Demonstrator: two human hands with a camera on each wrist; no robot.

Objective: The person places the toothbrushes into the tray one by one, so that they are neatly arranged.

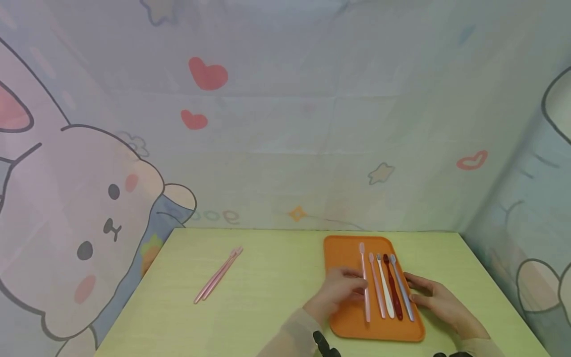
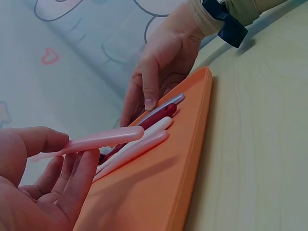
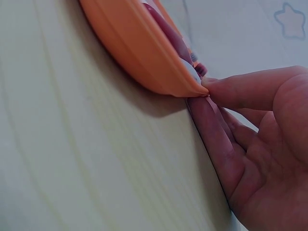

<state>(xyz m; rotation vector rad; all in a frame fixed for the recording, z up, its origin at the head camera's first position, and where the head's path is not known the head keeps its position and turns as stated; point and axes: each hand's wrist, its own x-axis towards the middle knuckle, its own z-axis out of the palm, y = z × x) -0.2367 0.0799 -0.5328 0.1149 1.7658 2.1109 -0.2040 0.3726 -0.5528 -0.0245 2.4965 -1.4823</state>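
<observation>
Over an orange rectangular plastic tray (image 1: 352,328), the left hand (image 1: 340,291) pinches a pink plastic toothbrush (image 2: 108,138), its bristles hard to make out; the right hand (image 1: 446,303), apart, pinches the tray's rim. Both forearms (image 1: 287,337) are cut off.

A pale yellow-green table (image 1: 151,307) reaches out on both sides of the left fingers (image 1: 356,284) and right fingers (image 1: 421,283). Beyond them hangs a pastel cloth (image 1: 290,129) printed with a rabbit (image 1: 58,198) well to their left, red hearts (image 1: 208,74) and an orange sparkle (image 1: 297,213) nearer, and a star (image 1: 381,173) between. Right of the right fingers are an outlined heart (image 1: 479,157) and, cut off by the edge, perhaps another figure (image 1: 537,285).
</observation>
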